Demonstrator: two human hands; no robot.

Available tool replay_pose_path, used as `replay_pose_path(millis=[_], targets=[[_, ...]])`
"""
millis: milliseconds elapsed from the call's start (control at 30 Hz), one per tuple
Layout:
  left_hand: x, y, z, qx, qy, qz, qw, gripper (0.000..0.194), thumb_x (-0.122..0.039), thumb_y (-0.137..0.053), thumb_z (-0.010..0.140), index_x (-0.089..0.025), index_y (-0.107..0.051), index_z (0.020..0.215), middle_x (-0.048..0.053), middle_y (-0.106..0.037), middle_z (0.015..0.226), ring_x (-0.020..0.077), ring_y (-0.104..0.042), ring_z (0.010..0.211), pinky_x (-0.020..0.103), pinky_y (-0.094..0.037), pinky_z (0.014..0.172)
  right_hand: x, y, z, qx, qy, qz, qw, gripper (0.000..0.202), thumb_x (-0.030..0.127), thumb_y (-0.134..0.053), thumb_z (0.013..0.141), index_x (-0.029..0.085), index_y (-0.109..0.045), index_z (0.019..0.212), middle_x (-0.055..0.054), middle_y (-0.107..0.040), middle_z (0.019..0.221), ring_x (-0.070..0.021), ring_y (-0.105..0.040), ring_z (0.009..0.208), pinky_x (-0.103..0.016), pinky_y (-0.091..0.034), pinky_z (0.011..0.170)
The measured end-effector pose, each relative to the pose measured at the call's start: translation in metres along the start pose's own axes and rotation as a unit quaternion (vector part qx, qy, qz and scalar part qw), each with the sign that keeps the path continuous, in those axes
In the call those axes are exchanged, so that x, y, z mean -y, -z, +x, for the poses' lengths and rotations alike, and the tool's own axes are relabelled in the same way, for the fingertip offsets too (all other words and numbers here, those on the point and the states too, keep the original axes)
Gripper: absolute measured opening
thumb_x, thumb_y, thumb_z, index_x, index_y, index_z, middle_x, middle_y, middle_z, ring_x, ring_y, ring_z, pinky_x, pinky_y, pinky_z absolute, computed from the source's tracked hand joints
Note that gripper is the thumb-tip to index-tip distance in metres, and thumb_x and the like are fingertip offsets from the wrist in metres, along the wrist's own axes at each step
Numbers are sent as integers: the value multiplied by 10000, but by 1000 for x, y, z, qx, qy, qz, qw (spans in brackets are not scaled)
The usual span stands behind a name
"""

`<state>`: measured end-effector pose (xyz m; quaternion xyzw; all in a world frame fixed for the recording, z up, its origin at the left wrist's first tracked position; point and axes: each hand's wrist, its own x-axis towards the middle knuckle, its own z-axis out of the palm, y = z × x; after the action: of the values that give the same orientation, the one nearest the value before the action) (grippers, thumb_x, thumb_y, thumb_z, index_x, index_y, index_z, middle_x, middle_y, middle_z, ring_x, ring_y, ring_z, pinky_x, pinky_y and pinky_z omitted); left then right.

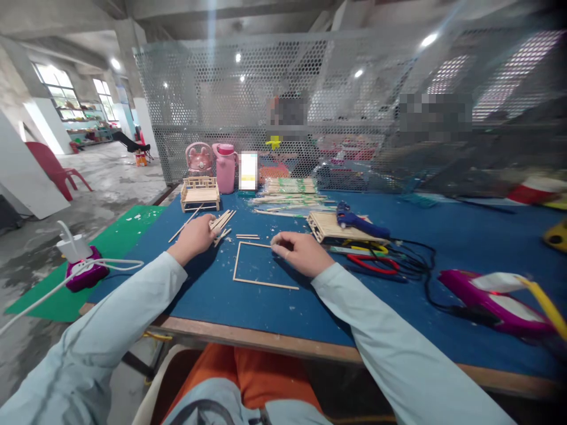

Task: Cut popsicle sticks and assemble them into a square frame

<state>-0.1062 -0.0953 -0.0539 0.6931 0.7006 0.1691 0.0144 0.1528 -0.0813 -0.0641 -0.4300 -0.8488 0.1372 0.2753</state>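
Observation:
My left hand is at a small bunch of thin wooden sticks, its fingers closed around their near end. Below the bunch, a few more sticks lie loose on the blue table top. To the right, my right hand has thumb and fingers pinched at the right end of the upper stick of a three-sided stick outline. This outline lies flat, and its right side has no stick showing. Two short sticks lie just above it.
A small stick-built bench stands at back left, by a pink flask and a lit phone. Stick bundles lie behind. On the right are a blue glue gun, red-handled pliers, cables and a purple power strip.

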Motion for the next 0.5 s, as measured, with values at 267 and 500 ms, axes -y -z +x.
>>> replay_pose_path(millis=[267,500], targets=[[23,2,-23,61,-125,24,990,434,-439,-613,717,-176,-567,1058,95,-576,1003,221,-549,927,298,-422,802,-9,33,-2,-222,-63,49,972,223,339,-508,739,165,-631,804,-14,-592,622,-137,-509,569,-262,-423,590],[28,-30,-1,-69,-144,60,985,522,-452,-513,802,-161,-443,1230,132,-477,1242,273,-420,1151,383,-344,946,8,26,-18,-87,-29,90,992,208,346,-508,749,171,-619,734,-30,-646,718,-149,-560,663,-271,-442,668]])
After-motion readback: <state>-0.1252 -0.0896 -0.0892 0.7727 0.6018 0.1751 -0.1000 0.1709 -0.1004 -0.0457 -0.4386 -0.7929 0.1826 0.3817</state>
